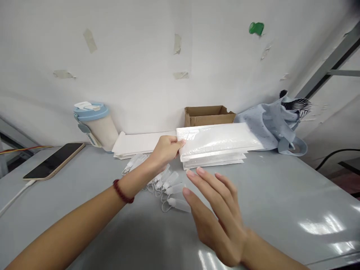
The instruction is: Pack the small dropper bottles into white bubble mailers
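Observation:
My left hand (165, 150) is closed on the left end of the top clear plastic bag in a stack of bags (216, 144) lying near the wall. A dark bead bracelet sits on that wrist. Just in front of the stack, my right hand (216, 210) hovers with its fingers stretched out and holds nothing. Several small white plastic pieces with cords (168, 187) lie on the grey table (281, 195) between my two hands.
White paper sheets (137, 144) lie left of the stack. A blue-lidded cup (95, 125) and a charging phone (54, 160) are at the left. A cardboard box (208, 115) stands by the wall, a blue cloth bag (275, 127) at the right.

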`<state>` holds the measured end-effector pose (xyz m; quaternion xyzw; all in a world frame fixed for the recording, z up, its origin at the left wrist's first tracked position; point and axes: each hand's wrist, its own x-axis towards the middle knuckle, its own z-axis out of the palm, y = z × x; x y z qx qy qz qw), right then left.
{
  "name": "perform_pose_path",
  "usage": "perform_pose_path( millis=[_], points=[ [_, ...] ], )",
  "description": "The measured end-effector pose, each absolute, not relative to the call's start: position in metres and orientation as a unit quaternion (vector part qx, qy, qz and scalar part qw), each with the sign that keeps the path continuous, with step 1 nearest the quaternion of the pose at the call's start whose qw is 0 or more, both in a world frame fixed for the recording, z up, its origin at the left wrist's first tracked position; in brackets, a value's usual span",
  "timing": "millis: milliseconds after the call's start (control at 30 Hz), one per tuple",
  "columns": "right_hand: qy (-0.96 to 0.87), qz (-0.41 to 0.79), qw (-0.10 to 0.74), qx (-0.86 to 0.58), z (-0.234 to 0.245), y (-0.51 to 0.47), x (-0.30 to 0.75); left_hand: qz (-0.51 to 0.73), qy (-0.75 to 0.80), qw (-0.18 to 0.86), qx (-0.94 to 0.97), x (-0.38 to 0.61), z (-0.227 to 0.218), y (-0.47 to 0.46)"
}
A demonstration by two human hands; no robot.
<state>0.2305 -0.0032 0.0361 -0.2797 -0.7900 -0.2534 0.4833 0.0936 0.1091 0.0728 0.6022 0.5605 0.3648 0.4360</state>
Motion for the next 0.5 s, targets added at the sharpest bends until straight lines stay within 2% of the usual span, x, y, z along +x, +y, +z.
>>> perform_pose_path(
  millis=[233,500],
  points=[
    [-0.796,-0.226,0.495,-0.264,0.035,0.003,0.231,0.342,0.603,0.497,0.521,0.116,0.055,0.144],
    [-0.810,-0.192,0.480,-0.275,0.033,0.003,0.230,0.385,0.639,0.459,0.481,0.110,0.052,0.134]
  ],
)
